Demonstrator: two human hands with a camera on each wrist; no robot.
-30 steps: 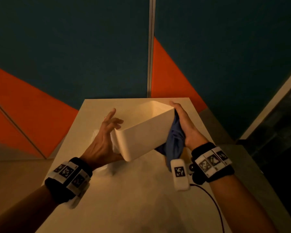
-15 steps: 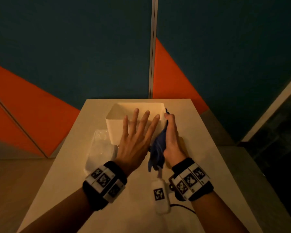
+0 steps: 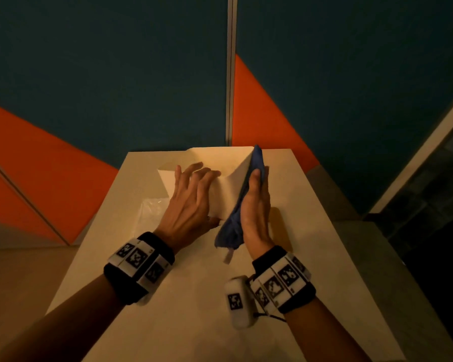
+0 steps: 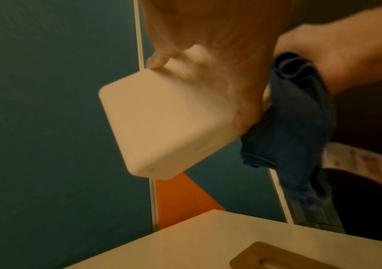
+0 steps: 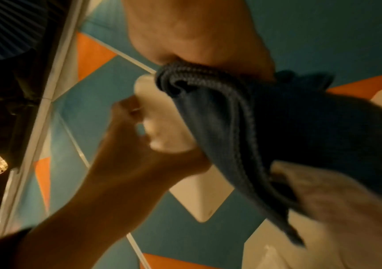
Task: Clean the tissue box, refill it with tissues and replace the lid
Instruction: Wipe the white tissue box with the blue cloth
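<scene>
The white tissue box (image 3: 228, 173) has no lid and is tilted above the table, its open top turned up and away from me. My left hand (image 3: 194, 194) grips its near wall, fingers hooked over the rim. The left wrist view shows the box (image 4: 162, 118) off the tabletop, clamped between thumb and fingers. My right hand (image 3: 255, 205) holds a folded blue cloth (image 3: 232, 231) and presses it flat against the box's right wall. In the right wrist view the cloth (image 5: 277, 118) is bunched in that hand against the box (image 5: 199, 196).
A clear-wrapped pack of tissues (image 3: 152, 212) lies on the white table (image 3: 194, 296), left of the box. The wooden lid (image 4: 277, 258) with its slot lies on the tabletop below the box. Teal and orange wall panels (image 3: 115, 74) rise behind the narrow table.
Half a second ago the box sat level with my left hand spread flat over it. Now that hand grips the box and has tipped it up, while the cloth rubs along the right wall.
</scene>
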